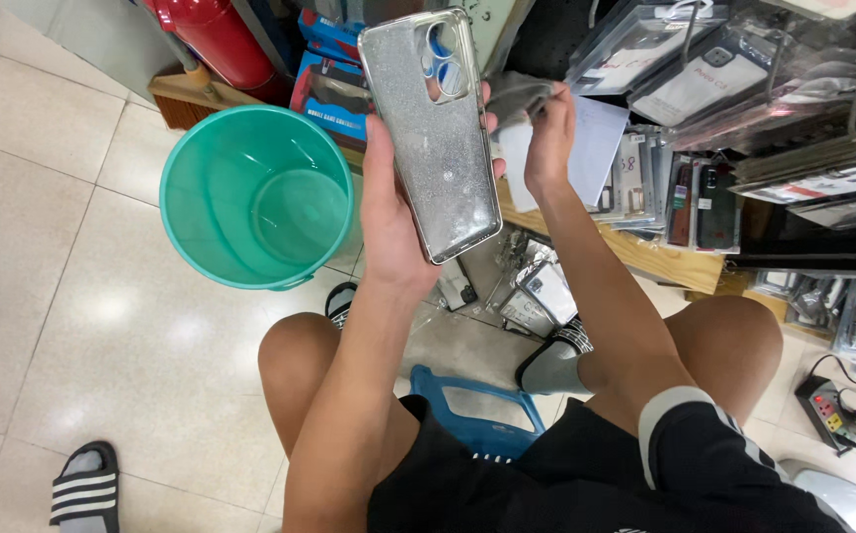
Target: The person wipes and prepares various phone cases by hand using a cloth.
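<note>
**Glitter Case Up, Grey Cloth Beside It**

Pale tiled floor (73, 326) underfoot, crowded shop stock ahead. Seated on a blue plastic stool (477, 410), knees apart, black shorts. Left hand (389, 212) raised, grip clamped around a clear glitter phone case (438, 138), fingers curled at its right edge, case upright and tilted slightly, camera cut-out at the top. Right hand (546, 133) just beside the case's upper right edge, grip pinched shut on a grey cloth (517, 99), cloth close to the case, contact hard to tell. Behind that, a white sheet of paper (586, 148). Teal bucket (255, 197) standing on the floor to the left, mouth open upward. Red cylinder (216, 39) beyond the bucket. Packaged phone cases (744, 89) stacked and hanging along the wooden shelf (645, 257) on the right. More packaged cases (537, 291) lying on the floor between the feet. Power strip (833, 410) on the floor at far right.
</note>
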